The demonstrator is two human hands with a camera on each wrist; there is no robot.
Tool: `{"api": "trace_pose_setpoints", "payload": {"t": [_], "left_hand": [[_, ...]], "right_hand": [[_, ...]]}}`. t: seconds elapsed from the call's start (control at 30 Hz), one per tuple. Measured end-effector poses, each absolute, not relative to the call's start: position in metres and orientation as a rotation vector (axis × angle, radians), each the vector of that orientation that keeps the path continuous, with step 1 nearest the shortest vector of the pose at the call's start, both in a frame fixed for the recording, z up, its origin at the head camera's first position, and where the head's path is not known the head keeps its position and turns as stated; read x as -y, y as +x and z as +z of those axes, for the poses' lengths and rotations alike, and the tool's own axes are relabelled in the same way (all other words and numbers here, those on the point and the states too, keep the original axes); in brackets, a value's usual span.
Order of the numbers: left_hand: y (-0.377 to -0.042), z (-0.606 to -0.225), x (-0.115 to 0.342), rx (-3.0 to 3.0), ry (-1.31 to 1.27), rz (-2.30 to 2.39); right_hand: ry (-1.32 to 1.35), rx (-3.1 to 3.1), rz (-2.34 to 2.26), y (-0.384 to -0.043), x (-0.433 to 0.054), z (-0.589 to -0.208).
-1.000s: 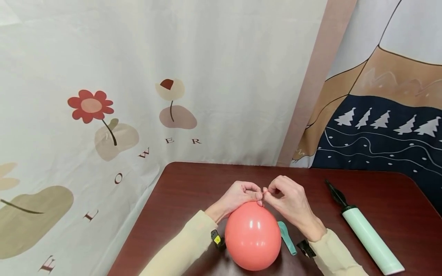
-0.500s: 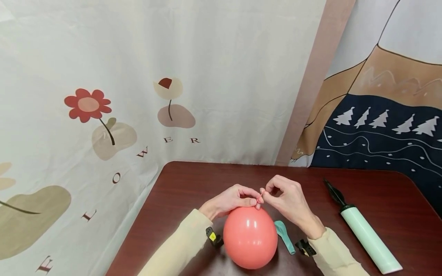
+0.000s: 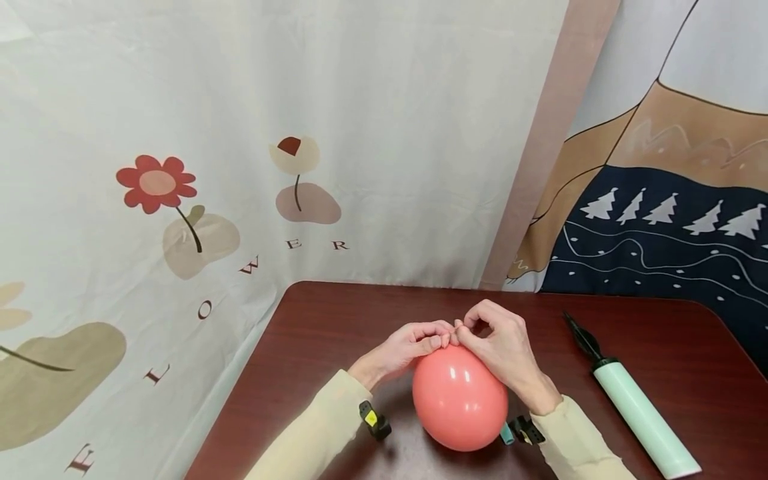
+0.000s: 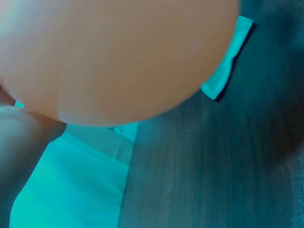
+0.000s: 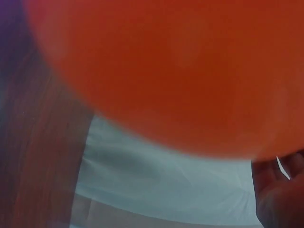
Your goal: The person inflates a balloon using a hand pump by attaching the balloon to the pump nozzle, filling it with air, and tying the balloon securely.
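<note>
An inflated coral-red balloon [image 3: 461, 400] hangs between the two hands, its neck end toward the back of the table. My left hand [image 3: 403, 348] pinches at the neck from the left with thumb and fingers. From the right, my right hand [image 3: 501, 343] pinches the neck's end, fingertips right against the left ones. The neck itself is mostly hidden by the fingers. In the left wrist view the balloon [image 4: 123, 57] fills the upper part, and in the right wrist view the balloon [image 5: 180, 76] covers most of the frame.
A flat teal balloon [image 3: 507, 433] lies on the dark red table [image 3: 336, 313], mostly behind the red one. To the right lies a mint-green hand pump [image 3: 645, 417] with a black nozzle. A printed curtain [image 3: 390, 133] hangs behind the table.
The red balloon has swung to the right and slightly up, now covering most of the teal balloon. The hands have come closer together at the neck.
</note>
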State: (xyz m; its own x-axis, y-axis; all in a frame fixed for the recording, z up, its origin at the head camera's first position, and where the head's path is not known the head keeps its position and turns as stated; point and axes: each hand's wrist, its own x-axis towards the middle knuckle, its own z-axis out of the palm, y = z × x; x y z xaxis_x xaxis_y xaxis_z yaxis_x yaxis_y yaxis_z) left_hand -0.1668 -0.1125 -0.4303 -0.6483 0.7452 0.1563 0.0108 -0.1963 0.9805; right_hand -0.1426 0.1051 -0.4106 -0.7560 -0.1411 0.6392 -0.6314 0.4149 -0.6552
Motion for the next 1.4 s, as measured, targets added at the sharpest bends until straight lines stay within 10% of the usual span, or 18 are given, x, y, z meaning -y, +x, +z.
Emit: {"api": "trace_pose_setpoints", "payload": {"t": [0.67,1.2,1.4], "left_hand": [[-0.155,-0.442,0.083,-2.265,0.641,2.146],[-0.163,-0.434,0.089,-2.743,1.316,1.905],[-0.166,-0.438,0.09,-2.502,1.115,2.089]], "right_hand": [[0.463,2.173,1.236,-0.142,-0.091,-0.425],[0.438,2.225,1.385,-0.138,-0.091,-0.424],[0.518,2.258,1.611,-0.137,-0.101,-0.421]]}}
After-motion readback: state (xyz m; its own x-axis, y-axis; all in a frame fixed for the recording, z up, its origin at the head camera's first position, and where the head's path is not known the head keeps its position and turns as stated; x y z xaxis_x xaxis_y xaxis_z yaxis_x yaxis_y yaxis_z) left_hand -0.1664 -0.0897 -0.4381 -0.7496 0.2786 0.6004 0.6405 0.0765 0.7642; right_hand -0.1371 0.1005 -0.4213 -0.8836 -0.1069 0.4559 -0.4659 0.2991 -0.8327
